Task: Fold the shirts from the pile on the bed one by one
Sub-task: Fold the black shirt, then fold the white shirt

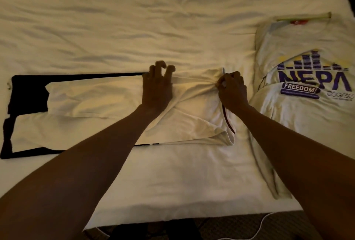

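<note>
Both hands are on the white shirt (92,103), which lies spread on the bed (134,18). The left hand (156,86) presses it down with the palm, fingers loose, holding nothing. The right hand (233,90) pinches a bunch of cloth near the neck. It looks soft, light and floppy, so corners and edges seem best to grab.

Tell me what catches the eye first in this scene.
Two bare arms reach over the bed to a white-and-black shirt laid flat at centre-left. The left hand rests on it while the right hand pinches bunched fabric at its right end. At the right edge lies a pale shirt printed NEPA and FREEDOM! in purple.
</note>
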Demonstrator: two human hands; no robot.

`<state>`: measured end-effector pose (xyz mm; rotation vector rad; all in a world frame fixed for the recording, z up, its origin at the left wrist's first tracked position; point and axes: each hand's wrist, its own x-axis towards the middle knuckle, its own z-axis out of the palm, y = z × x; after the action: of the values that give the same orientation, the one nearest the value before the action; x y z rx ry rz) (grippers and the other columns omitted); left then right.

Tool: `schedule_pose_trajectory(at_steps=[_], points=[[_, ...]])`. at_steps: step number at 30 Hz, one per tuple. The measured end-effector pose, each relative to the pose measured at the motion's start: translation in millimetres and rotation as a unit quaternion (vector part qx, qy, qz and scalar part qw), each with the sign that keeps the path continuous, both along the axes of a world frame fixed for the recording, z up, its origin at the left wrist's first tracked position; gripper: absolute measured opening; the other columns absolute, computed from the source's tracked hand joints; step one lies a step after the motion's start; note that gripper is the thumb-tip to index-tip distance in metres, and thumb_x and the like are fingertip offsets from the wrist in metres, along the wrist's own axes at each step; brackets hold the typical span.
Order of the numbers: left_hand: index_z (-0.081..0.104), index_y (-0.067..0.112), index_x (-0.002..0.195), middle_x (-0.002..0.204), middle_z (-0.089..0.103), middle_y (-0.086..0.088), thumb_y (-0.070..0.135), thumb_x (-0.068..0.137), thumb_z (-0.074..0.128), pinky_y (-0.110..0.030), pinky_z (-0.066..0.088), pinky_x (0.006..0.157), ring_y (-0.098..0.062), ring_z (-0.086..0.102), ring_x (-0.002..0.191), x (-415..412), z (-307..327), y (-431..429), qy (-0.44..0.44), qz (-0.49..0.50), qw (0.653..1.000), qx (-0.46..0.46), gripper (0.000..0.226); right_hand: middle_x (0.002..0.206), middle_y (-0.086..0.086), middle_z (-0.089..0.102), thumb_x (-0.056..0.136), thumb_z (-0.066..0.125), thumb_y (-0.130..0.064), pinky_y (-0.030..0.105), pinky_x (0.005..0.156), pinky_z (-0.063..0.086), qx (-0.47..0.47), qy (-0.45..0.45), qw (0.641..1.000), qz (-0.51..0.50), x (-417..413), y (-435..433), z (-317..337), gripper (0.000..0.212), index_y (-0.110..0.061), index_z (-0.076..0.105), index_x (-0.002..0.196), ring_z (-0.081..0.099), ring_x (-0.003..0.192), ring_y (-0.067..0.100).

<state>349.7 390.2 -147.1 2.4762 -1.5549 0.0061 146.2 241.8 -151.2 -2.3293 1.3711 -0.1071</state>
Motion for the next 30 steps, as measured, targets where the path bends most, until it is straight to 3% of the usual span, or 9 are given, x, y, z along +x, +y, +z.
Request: schedule_pose_trajectory(at_steps=[3,7,10,12,15,18,21,25,30], points=[[0.056,0.015,0.105,0.102,0.055,-0.009,0.034,0.091,0.060,-0.040,0.041,0.069,-0.032,0.056,0.089,-24,-10,5,0.027,-0.055,0.998,-0.021,0.024,0.117,0.015,0.049,0.093,0.057,-0.017,0.045,0.080,0.045,-0.085,-0.049,0.995,-0.005,6,9,3,0.018,-0.009,0.056,0.109,0.052,0.105,0.035],[0.056,0.016,0.098,0.088,0.057,-0.003,0.047,0.100,0.047,-0.038,0.047,0.063,-0.025,0.057,0.078,-38,-25,20,0.159,-0.023,0.987,0.007,0.033,0.107,0.006,0.053,0.096,0.055,-0.025,0.039,0.074,0.048,-0.057,-0.132,0.988,0.064,20,35,3,0.015,-0.014,0.052,0.105,0.058,0.098,0.026],[0.060,0.011,0.098,0.089,0.058,-0.005,0.028,0.100,0.047,-0.045,0.051,0.070,-0.024,0.058,0.079,-37,-19,34,0.237,-0.035,0.969,-0.057,0.022,0.097,0.000,0.057,0.099,0.052,-0.021,0.038,0.065,0.048,-0.014,-0.187,0.979,0.079,34,58,3,0.009,-0.013,0.053,0.103,0.056,0.080,0.013],[0.062,0.010,0.107,0.104,0.059,-0.009,0.015,0.096,0.049,-0.043,0.051,0.079,-0.026,0.059,0.094,-26,-17,47,0.206,0.017,0.973,-0.107,0.018,0.100,0.005,0.055,0.097,0.051,-0.013,0.039,0.070,0.047,-0.036,-0.215,0.972,0.083,47,70,3,0.008,-0.010,0.054,0.104,0.053,0.085,0.018],[0.055,0.011,0.132,0.138,0.051,-0.016,0.019,0.100,0.046,-0.047,0.044,0.099,-0.033,0.050,0.127,-3,-27,72,0.090,0.106,0.986,-0.088,0.035,0.120,0.010,0.053,0.095,0.050,-0.011,0.040,0.084,0.045,-0.079,-0.185,0.973,0.116,74,95,-3,0.021,-0.011,0.058,0.115,0.052,0.105,0.026],[0.033,0.012,0.154,0.161,0.026,-0.018,0.043,0.105,0.033,-0.054,0.025,0.117,-0.035,0.025,0.149,16,-41,89,0.065,0.099,0.993,0.018,0.058,0.148,0.015,0.042,0.101,0.045,-0.029,0.043,0.104,0.036,-0.042,-0.121,0.982,0.141,97,123,-21,0.040,-0.014,0.051,0.137,0.042,0.133,0.032],[0.009,0.027,0.160,0.168,0.004,-0.007,0.064,0.101,0.021,-0.054,0.009,0.122,-0.029,0.006,0.154,42,-50,108,0.068,0.108,0.988,0.093,0.071,0.164,0.010,0.013,0.101,0.036,-0.054,0.046,0.121,0.015,0.002,-0.032,0.987,0.155,93,127,-46,0.063,-0.023,0.027,0.155,0.013,0.151,0.026],[0.002,0.034,0.159,0.168,0.000,-0.001,0.074,0.096,0.019,-0.051,0.007,0.122,-0.027,0.002,0.154,81,-52,148,0.067,0.139,0.982,0.111,0.076,0.166,0.004,0.000,0.094,0.033,-0.070,0.047,0.122,0.003,0.002,0.017,0.984,0.178,84,114,-55,0.079,-0.028,0.012,0.158,-0.002,0.152,0.020],[0.013,0.022,0.160,0.167,0.005,-0.011,0.059,0.103,0.026,-0.057,0.008,0.121,-0.031,0.003,0.154,98,-44,159,0.080,0.219,0.968,0.091,0.070,0.163,0.013,0.015,0.098,0.044,-0.050,0.055,0.121,0.004,-0.027,0.005,0.994,0.107,99,125,-30,0.060,-0.018,0.036,0.148,0.008,0.152,0.028]])
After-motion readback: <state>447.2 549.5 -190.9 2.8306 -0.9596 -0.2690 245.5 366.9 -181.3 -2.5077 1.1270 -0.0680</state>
